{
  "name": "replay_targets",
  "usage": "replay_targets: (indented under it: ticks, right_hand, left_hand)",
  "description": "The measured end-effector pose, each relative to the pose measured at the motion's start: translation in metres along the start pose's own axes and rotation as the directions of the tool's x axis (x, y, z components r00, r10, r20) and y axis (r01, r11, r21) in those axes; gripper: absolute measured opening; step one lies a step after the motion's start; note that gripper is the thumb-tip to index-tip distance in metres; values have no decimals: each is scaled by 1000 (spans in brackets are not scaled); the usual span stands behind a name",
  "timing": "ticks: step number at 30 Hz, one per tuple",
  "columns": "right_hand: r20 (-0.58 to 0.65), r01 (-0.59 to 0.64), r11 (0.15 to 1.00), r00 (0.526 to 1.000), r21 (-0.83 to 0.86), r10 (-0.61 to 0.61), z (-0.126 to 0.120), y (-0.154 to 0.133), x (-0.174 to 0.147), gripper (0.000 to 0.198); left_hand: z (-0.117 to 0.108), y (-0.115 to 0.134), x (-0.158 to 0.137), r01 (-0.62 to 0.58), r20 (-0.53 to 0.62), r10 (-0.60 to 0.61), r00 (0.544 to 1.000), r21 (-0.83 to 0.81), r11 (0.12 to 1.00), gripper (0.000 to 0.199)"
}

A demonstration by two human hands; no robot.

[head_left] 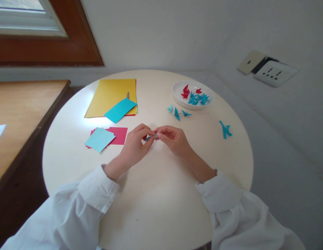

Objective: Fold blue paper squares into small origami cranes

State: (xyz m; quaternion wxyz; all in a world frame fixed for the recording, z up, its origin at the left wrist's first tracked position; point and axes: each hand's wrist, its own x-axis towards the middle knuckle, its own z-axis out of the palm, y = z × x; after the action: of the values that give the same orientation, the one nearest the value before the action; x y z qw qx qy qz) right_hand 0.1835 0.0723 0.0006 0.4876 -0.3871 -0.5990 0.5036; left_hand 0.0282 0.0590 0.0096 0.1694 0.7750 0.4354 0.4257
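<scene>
The round white desk [151, 215] carries a yellow sheet [113, 93], far left, and a white dish [180, 100], far right. Nearer, over the middle, the left hand [138, 141] and right hand [176, 139] meet, pinched narrow. Red and blue paper birds [194, 99] lie in the dish. Both hands grip a smaller blue paper piece [148, 138], seemingly folded, though mostly hidden.

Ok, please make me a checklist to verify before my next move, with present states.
1. Blue piece held: ok, left hand and right hand pinch it.
2. Its folds aligned: cannot tell, fingers mostly cover it.
3. All folded figures in white dish: not ok, three lie outside.
4. Pale-blue square accessible: ok, it lies atop pink paper.
5. Blue scraps apart from hands: ok, at right.
</scene>
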Motion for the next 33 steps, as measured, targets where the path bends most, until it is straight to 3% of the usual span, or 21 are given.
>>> replay_targets:
  ticks: [16, 33]
  right_hand:
    - [-71, -55, 994, 996, 89, 62, 5, -2, -1, 11]
    - [-17, -137, 941, 989, 310, 150, 9, -2, -1, 11]
  left_hand:
    - [1, 2, 0, -16, -97, 11, 995, -49, 999, 8]
    - [1, 7, -1, -6, -91, -3, 996, -100, 995, 7]
